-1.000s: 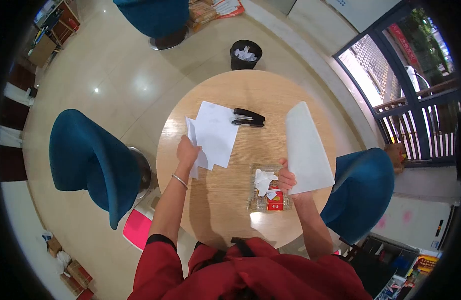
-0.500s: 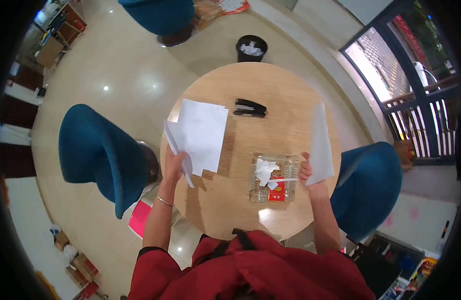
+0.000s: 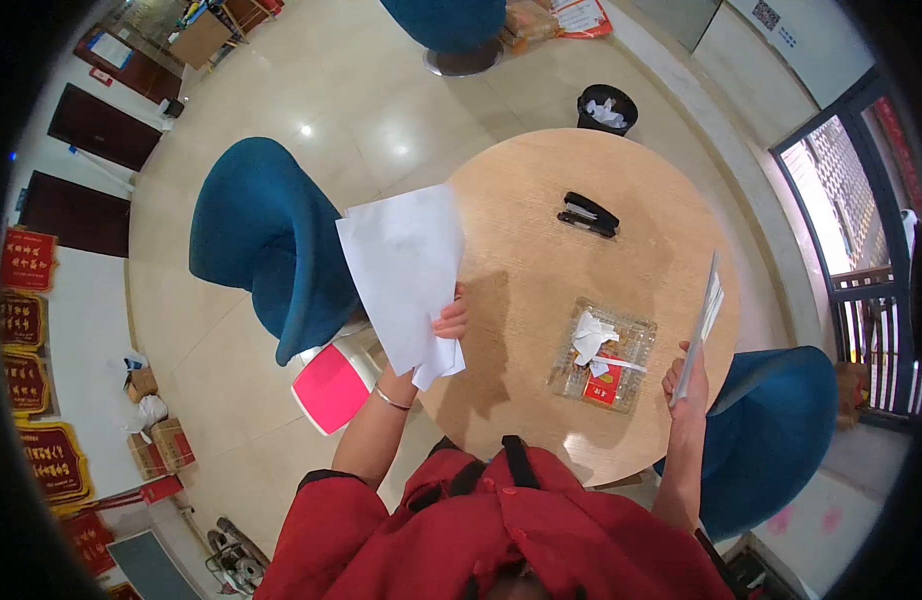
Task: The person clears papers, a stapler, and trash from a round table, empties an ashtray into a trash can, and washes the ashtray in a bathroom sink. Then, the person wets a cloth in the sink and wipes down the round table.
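My left hand (image 3: 451,318) is closed on several loose white paper sheets (image 3: 401,265), held up over the table's left edge; most of the palm is hidden behind them. In my right hand (image 3: 687,383) is a thin stack of white paper (image 3: 707,310), tilted almost edge-on above the right side of the table. A black stapler (image 3: 588,214) lies at the far part of the round wooden table (image 3: 521,190). Between my hands, nearer to the right one, sits a clear glass ashtray (image 3: 636,345) with crumpled white tissue (image 3: 591,338) and a red packet (image 3: 605,380) in it.
Blue chairs stand left (image 3: 271,240) and right (image 3: 771,430) of the table. Beyond the far edge is a black waste bin (image 3: 608,108) with crumpled paper. A pink-topped stool (image 3: 331,390) is close to my left forearm.
The left hand's sheets have lifted off the table and turned to face me, including those that lay flat. My right hand's stack has turned edge-on. The whole view has shifted.
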A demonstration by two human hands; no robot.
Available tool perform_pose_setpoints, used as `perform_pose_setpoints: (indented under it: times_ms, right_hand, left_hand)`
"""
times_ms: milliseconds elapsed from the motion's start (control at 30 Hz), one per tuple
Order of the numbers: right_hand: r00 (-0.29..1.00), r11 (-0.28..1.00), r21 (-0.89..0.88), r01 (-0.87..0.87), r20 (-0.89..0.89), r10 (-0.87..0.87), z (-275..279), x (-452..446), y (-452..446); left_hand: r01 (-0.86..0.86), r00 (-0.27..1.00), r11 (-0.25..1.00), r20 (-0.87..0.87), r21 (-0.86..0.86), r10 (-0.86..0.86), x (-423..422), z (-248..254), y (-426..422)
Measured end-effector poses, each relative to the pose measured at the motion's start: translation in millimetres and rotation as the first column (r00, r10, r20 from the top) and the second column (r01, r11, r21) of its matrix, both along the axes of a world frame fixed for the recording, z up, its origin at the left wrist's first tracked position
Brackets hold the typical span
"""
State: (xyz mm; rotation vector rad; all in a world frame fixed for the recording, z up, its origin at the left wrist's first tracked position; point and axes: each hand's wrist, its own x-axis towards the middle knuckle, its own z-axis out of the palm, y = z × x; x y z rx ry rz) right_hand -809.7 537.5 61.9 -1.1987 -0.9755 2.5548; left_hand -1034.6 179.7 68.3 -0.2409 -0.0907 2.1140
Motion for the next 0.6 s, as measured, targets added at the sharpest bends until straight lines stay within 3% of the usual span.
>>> perform_pose_setpoints:
  times_ms: [33,100,133,200,233,267,300,333,367,400,433,467,500,533,567,600]
  right_hand:
    - [1.000,1.000,-0.003,-0.001,-0.006,0.001,7.1,-8.7,-5.6]
    - [0.966,0.953,0.214,0.215,0.095,-0.240,27.9,-27.3,-31.9]
    - [0.964,0.950,0.214,0.226,0.093,-0.250,25.7,-25.3,-39.6]
    - [0.995,0.868,0.491,-0.067,0.098,0.021,23.9,-18.7,-54.0]
    - [0.968,0.805,0.547,-0.230,0.215,0.130,24.8,-16.9,-63.5]
    - [0.922,0.666,0.647,-0.371,0.341,0.183,32.7,-22.6,-79.7]
    - [0.891,0.593,0.670,-0.446,0.392,0.228,25.1,-25.0,-93.1]
    - [0.905,0.528,0.735,-0.424,0.331,0.266,18.1,-30.0,-110.2]
    - [0.889,0.472,0.755,-0.456,0.358,0.286,18.7,-37.5,-128.2]
    - [0.892,0.452,0.771,-0.448,0.353,0.281,18.7,-46.8,-149.5]
    - [0.869,0.450,0.745,-0.493,0.398,0.293,13.7,-52.7,-168.1]
    - [0.782,0.442,0.645,-0.623,0.514,0.351,17.7,-60.9,-185.6]
    - [0.819,0.502,0.646,-0.574,0.449,0.358,8.8,-67.9,-205.4]
    - [0.906,0.708,0.571,-0.415,0.188,0.380,-10.0,-64.6,-228.3]
    - [0.880,0.571,0.687,-0.450,0.234,0.413,30.9,-72.5,-239.2]
    - [0.884,0.573,0.685,-0.450,0.253,0.392,24.1,-75.2,-252.1]
  left_hand:
    - [-0.001,1.000,1.000,-0.006,-0.003,0.001,2.7,2.3,-2.0]
    - [-0.016,0.999,0.983,-0.031,-0.185,0.011,8.7,6.5,-6.6]
    - [-0.007,0.999,0.983,-0.033,-0.184,0.000,9.9,6.3,-8.6]
    - [0.005,0.979,0.977,-0.197,-0.211,-0.047,12.4,-1.1,-11.3]
    - [0.029,0.979,0.979,-0.192,-0.202,-0.068,14.8,-8.6,-15.1]
    - [0.047,0.969,0.921,-0.207,-0.386,-0.136,17.4,-17.6,-20.8]
    - [0.053,0.954,0.830,-0.217,-0.555,-0.206,19.5,-23.5,-22.5]
    - [0.077,0.949,0.834,-0.215,-0.546,-0.229,23.2,-19.1,-16.2]
    - [0.013,0.938,0.717,-0.240,-0.697,-0.250,29.6,-8.6,-7.3]
    - [-0.061,0.923,0.573,-0.264,-0.817,-0.278,34.2,-4.3,-4.9]
    - [-0.052,0.827,0.567,-0.354,-0.822,-0.437,35.1,-15.9,-15.6]
    - [0.045,0.839,0.529,-0.255,-0.848,-0.481,34.5,-22.3,-19.5]
    - [0.029,0.840,0.534,-0.268,-0.845,-0.471,34.3,-19.9,-21.0]
    - [0.014,0.846,0.537,-0.276,-0.843,-0.456,36.5,-15.4,-23.8]
    - [0.049,0.840,0.544,-0.260,-0.837,-0.476,35.3,-15.3,-31.4]
    - [-0.019,0.822,0.527,-0.313,-0.850,-0.476,27.2,-15.8,-43.7]
